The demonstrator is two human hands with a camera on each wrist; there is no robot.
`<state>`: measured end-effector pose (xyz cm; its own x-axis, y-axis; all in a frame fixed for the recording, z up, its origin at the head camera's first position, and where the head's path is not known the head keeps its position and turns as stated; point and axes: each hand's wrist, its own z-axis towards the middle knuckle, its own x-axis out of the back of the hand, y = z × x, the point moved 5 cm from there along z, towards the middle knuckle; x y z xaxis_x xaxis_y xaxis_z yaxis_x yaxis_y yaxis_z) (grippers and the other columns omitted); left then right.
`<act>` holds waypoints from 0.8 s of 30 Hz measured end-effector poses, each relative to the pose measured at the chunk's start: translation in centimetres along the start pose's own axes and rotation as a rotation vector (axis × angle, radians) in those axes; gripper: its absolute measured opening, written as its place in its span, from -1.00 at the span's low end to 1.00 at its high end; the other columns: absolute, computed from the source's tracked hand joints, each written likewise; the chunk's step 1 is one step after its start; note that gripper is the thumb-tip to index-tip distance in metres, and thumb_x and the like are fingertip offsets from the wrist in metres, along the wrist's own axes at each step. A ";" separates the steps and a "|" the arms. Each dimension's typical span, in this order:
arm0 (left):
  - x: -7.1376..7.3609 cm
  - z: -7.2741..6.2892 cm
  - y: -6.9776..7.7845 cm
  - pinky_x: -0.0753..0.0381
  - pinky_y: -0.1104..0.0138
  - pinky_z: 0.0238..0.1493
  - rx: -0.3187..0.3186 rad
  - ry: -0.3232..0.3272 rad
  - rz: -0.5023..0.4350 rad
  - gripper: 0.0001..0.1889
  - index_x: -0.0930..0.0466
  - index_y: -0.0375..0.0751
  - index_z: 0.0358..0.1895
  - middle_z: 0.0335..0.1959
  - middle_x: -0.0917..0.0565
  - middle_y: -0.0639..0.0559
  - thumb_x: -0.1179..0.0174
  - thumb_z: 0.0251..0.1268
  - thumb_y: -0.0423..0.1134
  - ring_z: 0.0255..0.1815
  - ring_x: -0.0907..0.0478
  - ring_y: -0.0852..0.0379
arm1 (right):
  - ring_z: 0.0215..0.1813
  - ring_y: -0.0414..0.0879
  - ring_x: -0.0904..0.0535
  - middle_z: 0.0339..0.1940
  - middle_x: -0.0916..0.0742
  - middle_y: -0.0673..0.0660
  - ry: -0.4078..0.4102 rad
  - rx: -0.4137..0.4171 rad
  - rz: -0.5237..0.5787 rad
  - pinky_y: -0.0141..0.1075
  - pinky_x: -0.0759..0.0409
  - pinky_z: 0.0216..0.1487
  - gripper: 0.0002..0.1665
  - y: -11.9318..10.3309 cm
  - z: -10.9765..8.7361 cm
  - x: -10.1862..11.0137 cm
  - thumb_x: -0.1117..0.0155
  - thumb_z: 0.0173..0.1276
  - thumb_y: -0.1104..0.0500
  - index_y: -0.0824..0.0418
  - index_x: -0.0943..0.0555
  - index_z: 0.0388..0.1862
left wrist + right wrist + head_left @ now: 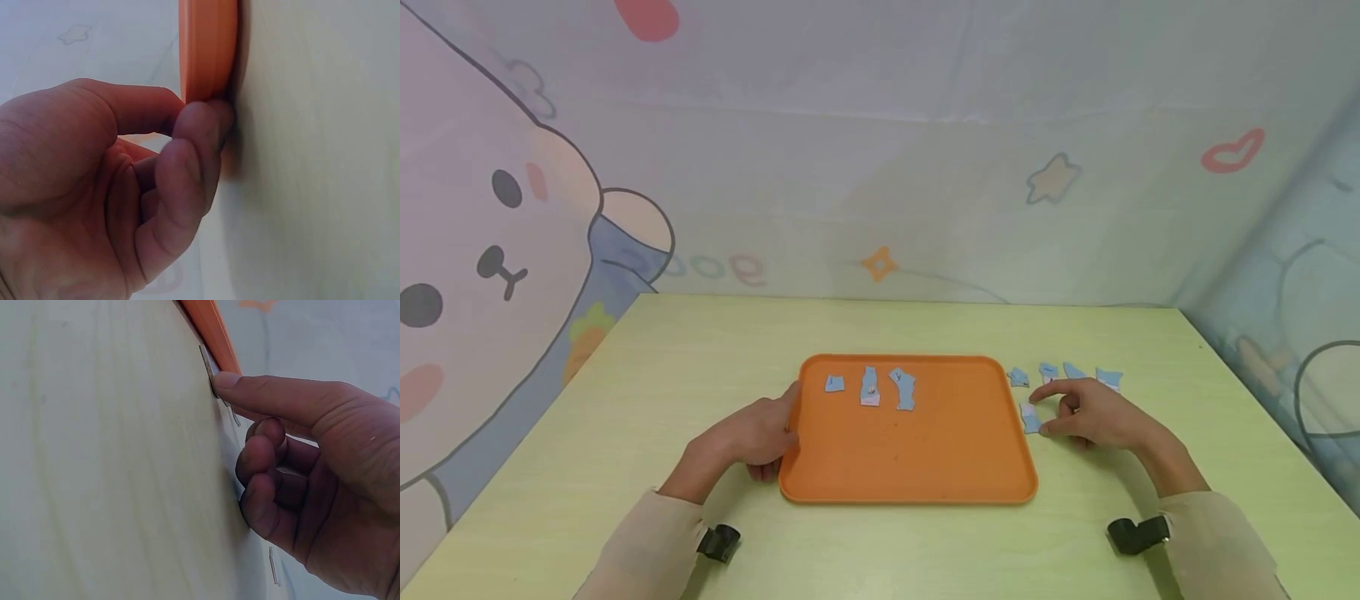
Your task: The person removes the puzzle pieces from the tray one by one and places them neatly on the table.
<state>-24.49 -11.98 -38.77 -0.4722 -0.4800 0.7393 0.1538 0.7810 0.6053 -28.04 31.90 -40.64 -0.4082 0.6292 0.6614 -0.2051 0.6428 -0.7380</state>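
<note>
My left hand (766, 431) grips the left rim of an orange tray (925, 454), thumb at the top of the edge and other fingers lower down; the left wrist view shows the fingertips right at the rim. Just beyond the tray's right side, my right hand (1093, 412) pinches a light blue and white puzzle piece (1030, 419) by its edges between thumb and index finger. In the right wrist view this thin puzzle piece (207, 365) stands tilted at the thumb tip, the remaining fingers curled in. Three blue puzzle pieces (869, 387) lie in the tray's upper left.
Several more blue puzzle pieces (1072, 370) lie in a row on the pale yellow table (722, 333), right of the tray and behind my right hand. A printed cloth (880, 167) hangs along the table's back and sides. Each wrist wears a small black camera (720, 542).
</note>
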 end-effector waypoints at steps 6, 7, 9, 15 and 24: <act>0.0 0.0 0.0 -0.58 0.26 -0.69 0.006 -0.003 0.001 -0.33 -0.01 -0.37 0.56 -0.69 -0.60 -0.06 0.04 0.41 -0.48 -0.77 -0.51 0.11 | -0.63 -0.15 -0.45 -0.59 -0.54 0.03 0.007 0.016 -0.003 -0.32 -0.47 -0.52 -0.36 -0.3 -0.1 0.3 -0.49 0.36 0.17 0.35 -0.54 0.36; 0.0 0.0 0.0 -0.57 0.26 -0.69 0.006 -0.003 0.000 -0.34 -0.01 -0.37 0.55 -0.69 -0.60 -0.07 0.05 0.41 -0.48 -0.77 -0.51 0.11 | -0.63 -0.16 -0.45 -0.59 -0.54 0.03 0.012 0.020 -0.012 -0.32 -0.48 -0.51 -0.36 -0.4 0.0 0.3 -0.49 0.36 0.17 0.34 -0.55 0.36; 0.0 0.0 0.0 -0.57 0.26 -0.69 0.004 -0.003 -0.001 -0.33 -0.01 -0.37 0.55 -0.69 -0.60 -0.07 0.05 0.40 -0.48 -0.77 -0.51 0.11 | -0.62 -0.17 -0.44 -0.58 -0.55 0.03 0.022 0.030 -0.028 -0.32 -0.49 -0.50 -0.38 -0.7 0.1 0.4 -0.49 0.37 0.15 0.31 -0.56 0.36; 0.0 0.0 0.0 -0.58 0.26 -0.69 0.008 -0.002 0.006 -0.33 -0.03 -0.35 0.53 -0.68 -0.60 -0.07 0.04 0.36 -0.48 -0.76 -0.51 0.11 | -0.60 -0.18 -0.43 -0.53 -0.57 0.05 0.039 0.057 -0.035 -0.31 -0.48 -0.52 -0.41 -2.2 0.3 0.2 -0.47 0.39 0.15 0.29 -0.58 0.34; 0.0 -0.1 0.1 -0.59 0.26 -0.69 0.014 -0.006 0.020 -0.35 -0.03 -0.37 0.52 -0.67 -0.60 -0.08 0.03 0.40 -0.45 -0.76 -0.52 0.10 | -0.59 -0.12 -0.49 -0.51 -0.60 0.05 0.069 0.054 -0.059 -0.30 -0.46 -0.54 -0.36 -4.2 1.0 -0.6 -0.52 0.35 0.13 0.28 -0.58 0.36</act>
<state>-24.42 -11.91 -38.70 -0.4747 -0.4618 0.7492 0.1510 0.7959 0.5863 -27.84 28.39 -38.12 -0.3324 0.6208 0.7101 -0.2757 0.6560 -0.7026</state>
